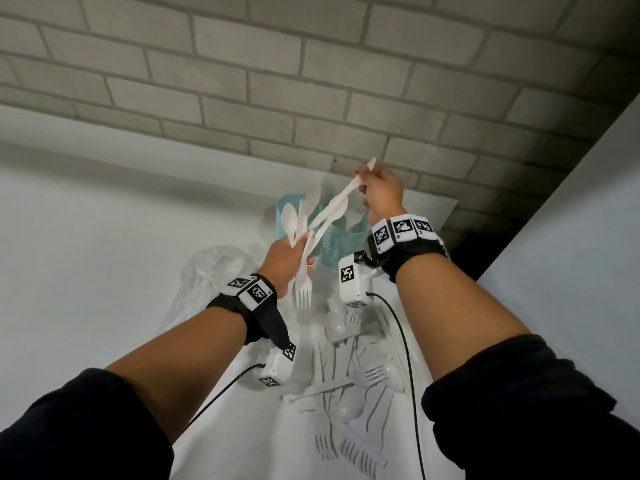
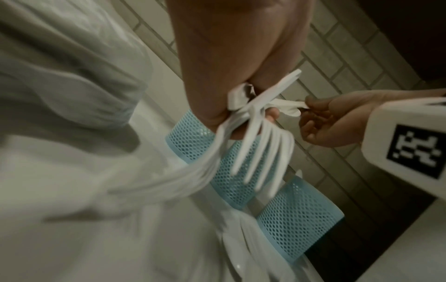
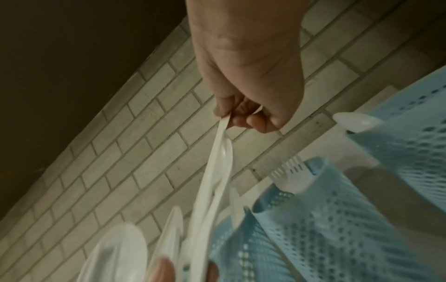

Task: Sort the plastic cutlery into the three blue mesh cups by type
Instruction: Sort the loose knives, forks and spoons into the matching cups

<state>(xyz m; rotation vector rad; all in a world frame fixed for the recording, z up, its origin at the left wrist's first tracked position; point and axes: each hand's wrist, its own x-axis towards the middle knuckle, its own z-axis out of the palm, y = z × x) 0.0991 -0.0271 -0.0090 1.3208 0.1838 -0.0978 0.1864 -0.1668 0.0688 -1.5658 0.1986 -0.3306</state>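
above the white counter point(image 1: 104, 254), near the brick wall point(image 1: 311, 81), both hands are raised over the blue mesh cups point(image 2: 299, 225); left hand point(image 1: 285, 261) has its fingers curled round a mixed bundle of white plastic cutlery point(image 1: 304, 233), with spoon bowls and knife blades fanning up and fork tines point(image 1: 303, 297) hanging below the fist; left wrist view shows the fork tines point(image 2: 263, 152) sticking out under the hand in front of the cups; right hand point(image 1: 381, 190) pinches the handle end of a white plastic knife point(image 1: 341, 199) between thumb and fingers point(image 3: 223, 110), fingers curled closed on it; the knife slants down from that pinch toward the bundle, its lower end among the pieces in the left hand; cannot tell whether it is free of the left grip; cups stand in a row against the wall, side by side; three show in the left wrist view; right wrist view shows a spoon bowl point(image 3: 357, 124) poking out of one cup and fork tines point(image 3: 292, 171) out of the next; more loose cutlery point(image 1: 356, 393) lies scattered on the counter near the person, forks, spoons and knives mixed; a crumpled clear plastic bag point(image 1: 214, 268) lies left of the pile; both wrists wear black straps with white camera boxes and black-and-white markers, cables trailing back.
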